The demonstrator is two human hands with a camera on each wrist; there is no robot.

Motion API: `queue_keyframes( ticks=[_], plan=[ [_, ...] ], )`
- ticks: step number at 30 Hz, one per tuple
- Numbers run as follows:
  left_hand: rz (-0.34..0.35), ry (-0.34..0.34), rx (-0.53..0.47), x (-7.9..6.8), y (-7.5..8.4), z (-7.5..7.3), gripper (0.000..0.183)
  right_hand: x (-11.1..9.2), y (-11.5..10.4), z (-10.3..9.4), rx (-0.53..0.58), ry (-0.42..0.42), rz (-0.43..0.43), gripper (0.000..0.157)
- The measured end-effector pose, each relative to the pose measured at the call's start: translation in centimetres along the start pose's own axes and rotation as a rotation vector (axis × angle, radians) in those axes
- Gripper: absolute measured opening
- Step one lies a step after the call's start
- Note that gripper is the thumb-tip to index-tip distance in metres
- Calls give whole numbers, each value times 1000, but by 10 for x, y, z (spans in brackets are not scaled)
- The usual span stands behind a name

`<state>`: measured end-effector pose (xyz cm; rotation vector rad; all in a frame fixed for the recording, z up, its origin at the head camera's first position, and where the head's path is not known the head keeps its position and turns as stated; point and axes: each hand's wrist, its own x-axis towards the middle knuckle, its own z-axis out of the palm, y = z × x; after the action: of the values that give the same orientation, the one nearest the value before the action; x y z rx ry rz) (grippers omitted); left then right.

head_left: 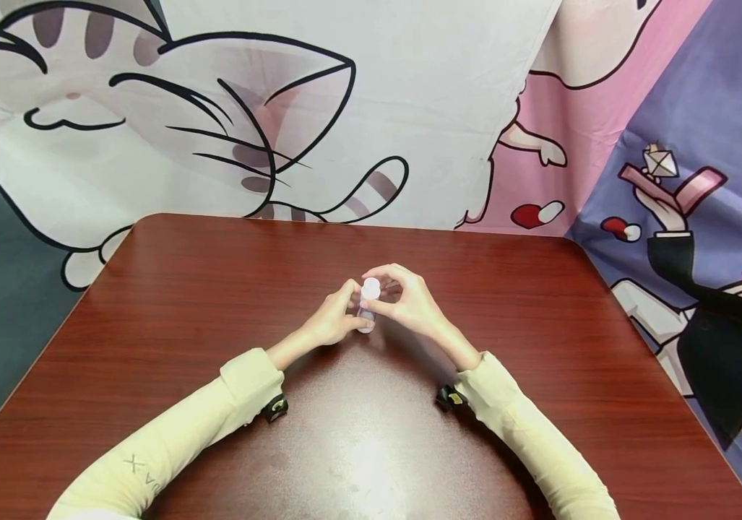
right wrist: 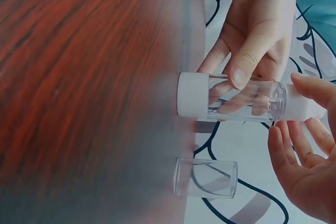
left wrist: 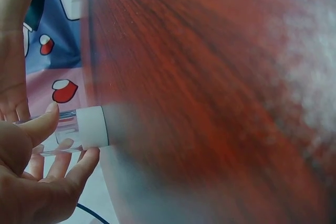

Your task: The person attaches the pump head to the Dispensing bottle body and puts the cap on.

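Observation:
A small clear bottle (head_left: 371, 290) with a white base and a white top stands upright between my hands. My left hand (head_left: 331, 315) grips its clear body, thumb on one side and fingers on the other. Around the white top are the curled thumb and fingers of my right hand (head_left: 413, 305). The right wrist view shows the bottle's white base (right wrist: 192, 95) right at the tabletop. Beside it stands a clear open-ended cap (right wrist: 209, 179), hidden behind my right hand in the head view.
The brown wooden table (head_left: 227, 274) has a glossy bright patch near its front. Behind it hangs a cloth (head_left: 449, 101) printed with cartoon figures. Each wrist wears a small black camera, such as the right one (head_left: 450, 398).

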<state>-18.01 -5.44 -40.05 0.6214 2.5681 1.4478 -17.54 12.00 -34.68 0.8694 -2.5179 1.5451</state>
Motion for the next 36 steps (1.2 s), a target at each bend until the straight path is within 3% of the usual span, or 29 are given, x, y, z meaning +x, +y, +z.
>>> queue_keyframes(
  ticks=[9,13,21,36],
  plan=[
    [-6,7,-2,2,-2,0,40,3,2,4,96,-51,35,46],
    [3,11,5,1,-1,0,40,3,4,3,127,-100,0,44],
    [-15,9,19,1,-1,1,41,0,-3,-1,87,-140,-55,39],
    [27,23,0,0,-3,2,41,-1,1,-7,131,-168,-31,38]
  ],
)
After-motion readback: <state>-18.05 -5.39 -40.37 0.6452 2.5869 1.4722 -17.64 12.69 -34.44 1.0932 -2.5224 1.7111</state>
